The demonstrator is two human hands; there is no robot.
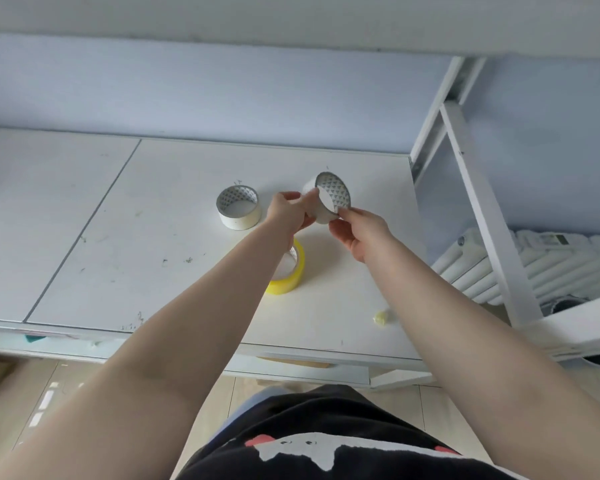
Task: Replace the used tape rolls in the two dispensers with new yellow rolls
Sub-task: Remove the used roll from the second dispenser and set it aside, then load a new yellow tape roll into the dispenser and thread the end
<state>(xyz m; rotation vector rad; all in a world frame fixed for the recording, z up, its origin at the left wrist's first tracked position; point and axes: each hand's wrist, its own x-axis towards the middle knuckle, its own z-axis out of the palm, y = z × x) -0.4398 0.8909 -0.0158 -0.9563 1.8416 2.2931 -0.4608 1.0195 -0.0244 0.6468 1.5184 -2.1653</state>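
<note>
Both hands hold a white tape roll with a triangle-patterned core, tilted above the white desk. My left hand pinches its left edge and my right hand grips its lower right rim. A second white roll of the same kind lies flat on the desk to the left. A yellow tape roll rests on the desk under my left forearm, partly hidden by it. No dispenser shows in view.
A small crumpled yellow scrap lies near the desk's front right. A white metal frame stands right of the desk, with a white radiator behind it. A pale blue wall backs the desk.
</note>
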